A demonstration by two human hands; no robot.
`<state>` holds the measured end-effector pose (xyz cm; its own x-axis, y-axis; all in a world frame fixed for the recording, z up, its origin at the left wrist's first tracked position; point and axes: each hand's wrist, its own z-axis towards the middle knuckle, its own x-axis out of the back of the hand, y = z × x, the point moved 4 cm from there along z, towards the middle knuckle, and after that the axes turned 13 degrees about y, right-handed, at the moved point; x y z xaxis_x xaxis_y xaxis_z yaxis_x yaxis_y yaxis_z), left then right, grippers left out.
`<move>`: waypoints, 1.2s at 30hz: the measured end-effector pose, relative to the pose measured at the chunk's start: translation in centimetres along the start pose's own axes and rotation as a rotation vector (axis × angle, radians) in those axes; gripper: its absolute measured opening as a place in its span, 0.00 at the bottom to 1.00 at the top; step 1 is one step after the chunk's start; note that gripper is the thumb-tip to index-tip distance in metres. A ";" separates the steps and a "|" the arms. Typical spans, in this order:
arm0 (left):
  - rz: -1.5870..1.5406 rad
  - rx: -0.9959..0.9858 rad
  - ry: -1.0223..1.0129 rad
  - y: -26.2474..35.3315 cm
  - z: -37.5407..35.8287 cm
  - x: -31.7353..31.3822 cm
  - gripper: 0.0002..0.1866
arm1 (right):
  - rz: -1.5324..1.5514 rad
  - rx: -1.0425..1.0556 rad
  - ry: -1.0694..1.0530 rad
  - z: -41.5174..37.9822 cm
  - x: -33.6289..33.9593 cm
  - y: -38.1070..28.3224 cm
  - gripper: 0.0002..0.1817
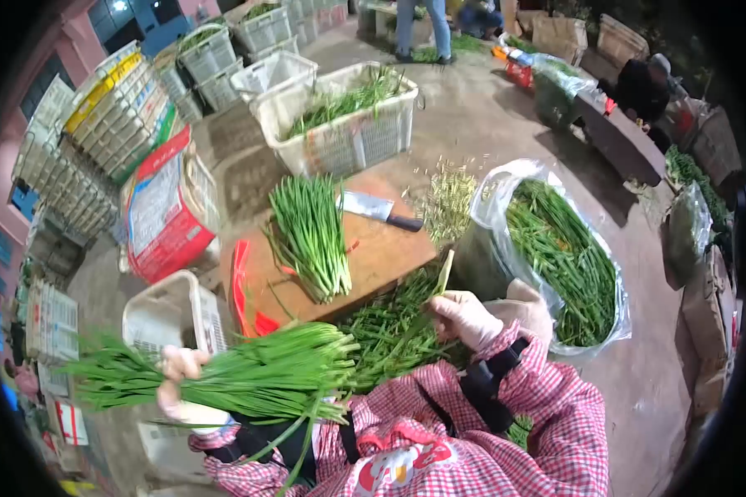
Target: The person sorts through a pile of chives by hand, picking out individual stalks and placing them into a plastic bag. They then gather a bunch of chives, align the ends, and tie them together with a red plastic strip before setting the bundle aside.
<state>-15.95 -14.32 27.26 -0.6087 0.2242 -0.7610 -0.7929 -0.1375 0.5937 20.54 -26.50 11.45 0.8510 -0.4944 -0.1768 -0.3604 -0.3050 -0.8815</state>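
Note:
My left hand (184, 385) is closed around a thick bunch of garlic chives (282, 369), held sideways low in the view with its cut ends toward the right. My right hand (466, 319), closed in a pinch, grips a pale yellowish-green chive leaf (445, 273) that sticks up from the fingers. Below both hands lies a heap of loose chives (398, 323). In front, a second chive bunch (311, 236) rests on a wooden board (394, 253), beside a cleaver (369, 205) with a dark handle. Red ties (240, 286) lie at the board's left edge.
A clear plastic bag of loose greens (564, 257) stands at right. Trimmed ends (448, 199) litter the floor. Ahead is a white crate (348, 137) holding greens; a red-and-white sack (166, 211) and an open basket (174, 311) stand left. Other people (423, 29) are farther back.

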 end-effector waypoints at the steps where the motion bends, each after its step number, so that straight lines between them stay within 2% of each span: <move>1: 0.044 -0.054 0.355 -1.2 -0.9 1.6 0.13 | 0.052 0.021 -0.021 -0.4 -0.9 -0.8 0.19; 2: 0.107 0.023 0.054 -2.7 -0.6 1.0 0.10 | 0.153 0.022 -0.052 -0.6 -1.8 -1.1 0.19; 3: 0.263 0.130 0.131 -4.2 -1.3 0.9 0.10 | 0.172 0.038 -0.048 -1.1 -2.9 -1.6 0.19; 4: 0.244 0.262 -0.023 -5.8 -1.6 -0.2 0.14 | 0.192 0.052 -0.048 -1.7 -4.0 -2.3 0.19; 5: 0.209 0.396 -0.069 -7.2 -2.6 -1.5 0.17 | 0.236 0.074 -0.098 -2.2 -4.8 -2.9 0.19; 7: 0.500 0.497 -0.173 -9.8 -3.1 -2.0 0.21 | 0.267 0.099 -0.137 -3.0 -6.8 -3.7 0.20; 8: 0.455 0.510 -0.077 -11.0 -4.2 -3.0 0.21 | 0.294 0.112 -0.179 -3.3 -7.7 -4.3 0.20; 9: 0.529 0.596 -0.112 -11.4 -4.8 -3.6 0.22 | 0.250 0.111 -0.151 -3.7 -8.5 -5.1 0.20; 10: 0.647 0.530 -0.192 -12.3 -4.9 -2.6 0.22 | 0.252 0.142 -0.217 -4.8 -9.6 -6.8 0.19; 12: 0.605 0.512 -0.275 -13.5 -5.3 -2.3 0.20 | 0.275 0.124 -0.187 -4.5 -10.8 -6.8 0.21; 14: 0.552 0.562 -0.245 -15.7 -4.7 0.8 0.20 | 0.264 0.168 -0.224 -4.4 -11.3 -7.6 0.20; 16: 0.553 0.560 -0.148 -15.3 -4.0 0.4 0.20 | 0.265 0.104 -0.338 -4.4 -11.5 -7.7 0.18; 18: 0.572 0.527 -0.159 -14.3 -4.2 -0.8 0.20 | 0.213 0.126 -0.348 -4.6 -11.4 -8.2 0.17; 20: 0.592 0.505 -0.169 -13.6 -4.2 -1.5 0.21 | 0.340 0.049 -0.459 -4.9 -11.3 -8.3 0.20; 22: 0.668 0.436 -0.232 -12.8 -3.9 -1.4 0.21 | 0.426 0.118 -0.416 -5.1 -10.4 -9.1 0.23; 23: 0.789 0.281 -0.382 -12.0 -3.5 -1.5 0.23 | 0.479 0.110 -0.403 -5.0 -10.2 -9.2 0.22; 26: 0.789 0.207 -0.401 -13.1 -3.1 5.5 0.21 | 0.722 0.155 -0.340 -4.3 -8.2 -10.6 0.21; 27: 0.640 0.407 -0.322 -13.2 -3.2 6.7 0.19 | 0.729 0.222 -0.263 -4.8 -7.4 -11.4 0.20; 28: 0.625 0.465 -0.322 -12.4 -3.3 6.8 0.19 | 0.733 0.287 -0.185 -5.3 -6.5 -12.0 0.20; 30: 0.451 0.457 -0.211 -10.4 -3.7 5.1 0.20 | 0.765 0.459 -0.270 -5.5 -4.2 -12.5 0.19; 31: 0.437 0.476 -0.171 -9.7 -3.9 4.9 0.19 | 0.715 0.460 -0.182 -5.6 -2.9 -12.2 0.19; 32: 0.530 0.416 -0.270 -9.4 -3.2 6.7 0.21 | 0.549 0.477 -0.230 -4.6 -1.2 -11.2 0.21; 33: 0.538 0.427 -0.224 -8.8 -3.4 6.6 0.21 | 0.061 0.522 -0.234 -4.4 0.2 -10.8 0.23; 35: 0.523 0.466 -0.174 -8.2 -3.6 7.2 0.22 | -0.432 0.547 -0.248 -3.9 0.1 -10.0 0.26; 36: 0.521 0.460 -0.157 -8.4 -3.8 8.3 0.22 | -1.087 0.507 -0.184 -3.5 -0.8 -8.6 0.31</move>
<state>-14.48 -14.95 15.00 -0.8665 0.3814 -0.3221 -0.2863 0.1489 0.9465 21.66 -26.34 20.69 0.6731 -0.0429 0.7383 0.7308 -0.1151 -0.6729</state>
